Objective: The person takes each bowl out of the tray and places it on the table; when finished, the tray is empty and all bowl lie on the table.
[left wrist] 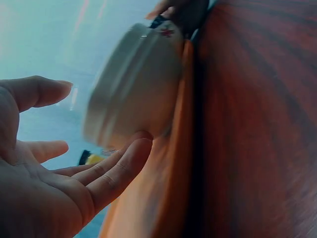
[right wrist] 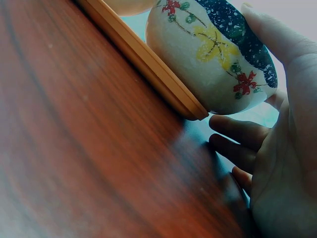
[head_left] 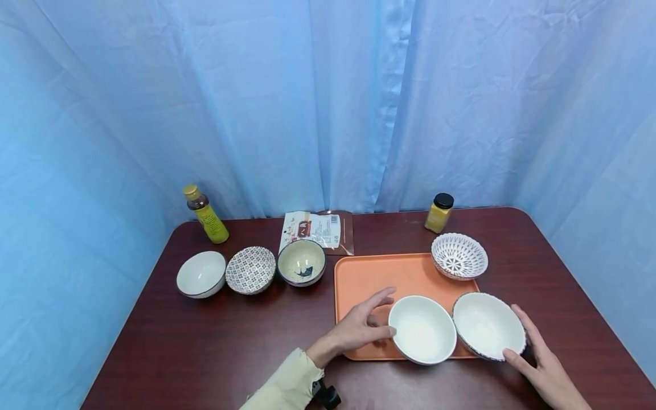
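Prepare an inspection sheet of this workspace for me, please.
Surface: dark reddish-brown table.
Job's things: orange tray; white bowl over it; flower-painted bowl jutting past its right edge.
Clutter: dark-rimmed bowl, lattice-patterned bowl, blue-motif bowl, leaf-patterned bowl, bottle, packet, jar.
Grippers: left hand beside the white bowl; right hand at the flower-painted bowl's rim, firmness of hold unclear.
Cables: nothing seen.
Surroundings: pale blue curtains behind and at both sides.
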The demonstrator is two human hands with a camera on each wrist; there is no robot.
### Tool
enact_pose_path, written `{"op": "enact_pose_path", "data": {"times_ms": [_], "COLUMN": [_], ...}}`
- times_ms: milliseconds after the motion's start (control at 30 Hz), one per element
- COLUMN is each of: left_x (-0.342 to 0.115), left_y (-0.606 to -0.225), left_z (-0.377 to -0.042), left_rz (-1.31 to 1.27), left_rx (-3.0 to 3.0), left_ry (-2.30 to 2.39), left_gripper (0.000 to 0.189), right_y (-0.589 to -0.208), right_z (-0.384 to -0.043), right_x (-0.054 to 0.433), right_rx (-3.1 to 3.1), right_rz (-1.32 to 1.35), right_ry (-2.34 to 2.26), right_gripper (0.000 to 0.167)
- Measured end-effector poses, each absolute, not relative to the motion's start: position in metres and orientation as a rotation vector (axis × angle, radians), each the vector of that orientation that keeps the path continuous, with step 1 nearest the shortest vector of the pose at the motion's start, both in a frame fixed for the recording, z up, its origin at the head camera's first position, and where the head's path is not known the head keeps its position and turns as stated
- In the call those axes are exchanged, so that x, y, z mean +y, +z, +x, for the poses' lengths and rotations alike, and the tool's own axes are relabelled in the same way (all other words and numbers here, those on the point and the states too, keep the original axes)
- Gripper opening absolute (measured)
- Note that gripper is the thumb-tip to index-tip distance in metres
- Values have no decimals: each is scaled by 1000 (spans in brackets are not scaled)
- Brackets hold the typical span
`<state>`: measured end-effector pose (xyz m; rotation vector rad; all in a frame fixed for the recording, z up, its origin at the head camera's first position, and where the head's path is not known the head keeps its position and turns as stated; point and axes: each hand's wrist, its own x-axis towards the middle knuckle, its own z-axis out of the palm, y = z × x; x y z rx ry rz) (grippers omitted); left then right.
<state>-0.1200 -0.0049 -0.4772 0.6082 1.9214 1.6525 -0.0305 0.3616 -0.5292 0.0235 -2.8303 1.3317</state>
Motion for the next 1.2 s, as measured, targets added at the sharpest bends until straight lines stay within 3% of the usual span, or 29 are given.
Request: {"op": "enact_pose_path", "data": {"times_ms": [233, 1200], "left_x": [8, 14], "left_y": [-488, -498], "left_z": [-118, -114], "left_rz": [562, 474], "left_rx": [1826, 1636], "left_ry": [1691, 1895], "left_gripper": [81, 71], "right_y": [-529, -530], "right_z": [-31, -30], "right_x": [360, 362], "right_rx": [-2794, -2816], "right_rz": [55, 43], "right_ry": [1347, 1335], "right_gripper": [83, 83]}}
